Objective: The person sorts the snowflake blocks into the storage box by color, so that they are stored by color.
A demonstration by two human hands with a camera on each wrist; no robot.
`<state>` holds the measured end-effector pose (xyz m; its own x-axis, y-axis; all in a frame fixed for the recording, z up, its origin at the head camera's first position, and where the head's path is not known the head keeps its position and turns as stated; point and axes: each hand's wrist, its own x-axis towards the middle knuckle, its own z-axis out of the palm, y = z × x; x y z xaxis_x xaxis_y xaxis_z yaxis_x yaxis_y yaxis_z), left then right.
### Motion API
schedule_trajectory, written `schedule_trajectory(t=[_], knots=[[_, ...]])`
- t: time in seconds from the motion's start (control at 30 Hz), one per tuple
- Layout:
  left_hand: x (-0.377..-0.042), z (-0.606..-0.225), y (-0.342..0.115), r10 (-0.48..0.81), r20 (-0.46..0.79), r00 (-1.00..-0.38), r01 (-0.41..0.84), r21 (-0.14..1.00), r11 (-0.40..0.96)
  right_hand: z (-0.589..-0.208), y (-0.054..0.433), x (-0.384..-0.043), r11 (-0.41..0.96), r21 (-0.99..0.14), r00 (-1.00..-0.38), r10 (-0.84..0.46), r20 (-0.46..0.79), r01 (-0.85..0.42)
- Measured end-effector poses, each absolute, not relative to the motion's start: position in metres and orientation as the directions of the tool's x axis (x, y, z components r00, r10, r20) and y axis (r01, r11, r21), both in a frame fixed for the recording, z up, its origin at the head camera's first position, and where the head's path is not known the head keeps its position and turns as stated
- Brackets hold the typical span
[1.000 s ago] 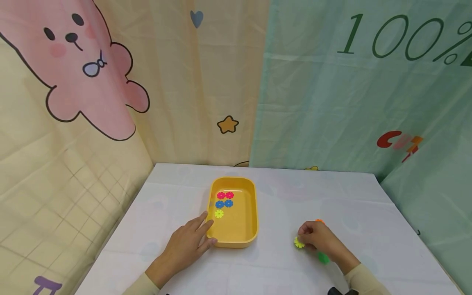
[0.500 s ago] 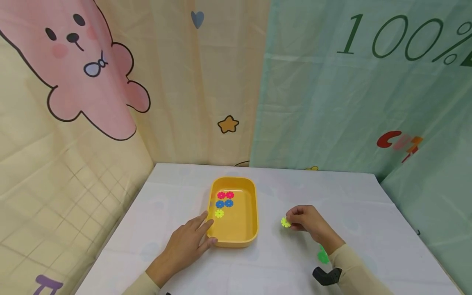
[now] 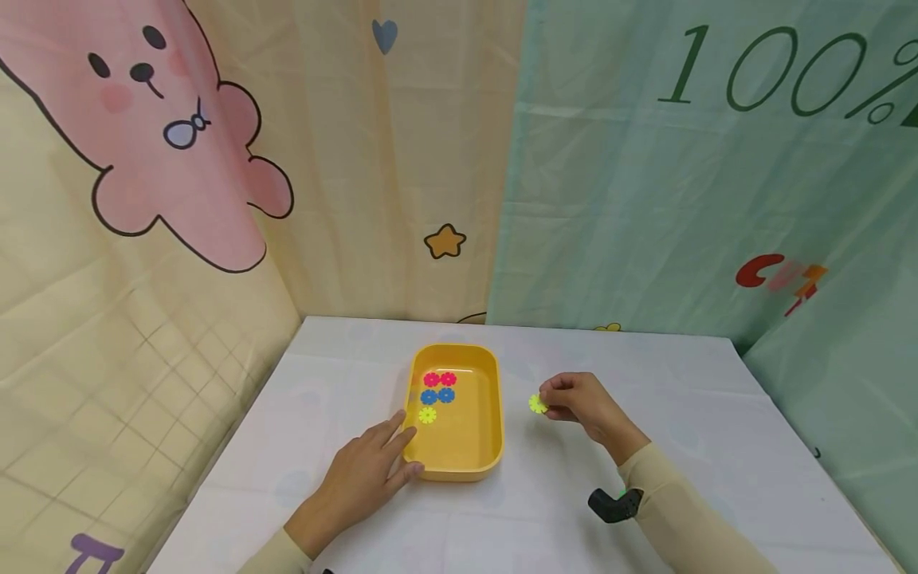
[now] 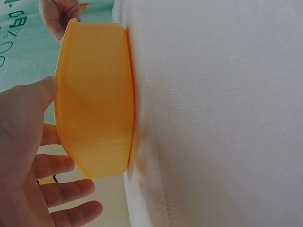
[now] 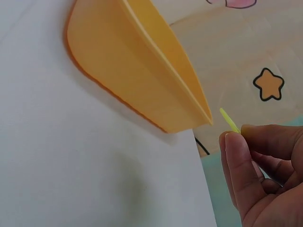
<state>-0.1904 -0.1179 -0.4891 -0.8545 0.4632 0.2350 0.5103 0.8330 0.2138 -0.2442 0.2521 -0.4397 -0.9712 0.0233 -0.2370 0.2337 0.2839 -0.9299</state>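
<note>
My right hand [image 3: 584,402] pinches a yellow flower-shaped plastic disc [image 3: 537,404] between thumb and fingertips, raised over the table to the right of the yellow tray [image 3: 495,446]. In the right wrist view that disc [image 5: 229,120] appears edge-on, near the tray's rim. Inside the tray, on its left side, lie two pink discs [image 3: 440,379], two blue discs [image 3: 437,395] and one yellow disc [image 3: 427,415]. My left hand [image 3: 366,470] rests at the tray's near left rim, fingers spread and fairly straight. The left wrist view shows its thumb and fingertips along the rim [image 4: 59,94].
A green piece [image 3: 622,493] peeks out from behind the right forearm, mostly hidden by it and by a black wrist mount [image 3: 613,505]. The white-covered table [image 3: 344,351] is bounded by printed curtains [image 3: 387,199] at the back and sides.
My right hand has lifted the yellow disc from the table's right side and carried it left and away from me, closer to the tray. The left hand and tray have stayed in place.
</note>
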Motion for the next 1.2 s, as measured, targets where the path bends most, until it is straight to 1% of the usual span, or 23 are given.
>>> schedule_trajectory(t=[0.23, 0.57, 0.77, 1.0, 1.2], knots=[[-0.19, -0.49, -0.119, 0.461, 0.238, -0.855, 0.509, 0.209, 0.835, -0.426, 0.238, -0.258, 0.276, -0.934, -0.972, 0.005, -0.235, 0.227], [-0.191, -0.489, -0.118, 0.465, 0.237, -0.853, 0.512, 0.208, 0.833, -0.418, 0.213, -0.276, 0.268, -0.935, -0.971, -0.004, -0.241, 0.231], [-0.191, -0.489, -0.117, 0.468, 0.214, -0.858, 0.508, 0.212, 0.835, -0.416, 0.196, -0.284, 0.273, -0.932, -0.968, -0.004, -0.25, 0.24], [-0.191, -0.489, -0.117, 0.476, 0.234, -0.848, 0.521, 0.195, 0.831, -0.416, 0.178, -0.291, 0.287, -0.928, -0.968, -0.008, -0.252, 0.239], [-0.191, -0.488, -0.117, 0.472, 0.237, -0.849, 0.518, 0.206, 0.83, -0.416, 0.16, -0.295, 0.298, -0.927, -0.968, -0.03, -0.248, 0.228]])
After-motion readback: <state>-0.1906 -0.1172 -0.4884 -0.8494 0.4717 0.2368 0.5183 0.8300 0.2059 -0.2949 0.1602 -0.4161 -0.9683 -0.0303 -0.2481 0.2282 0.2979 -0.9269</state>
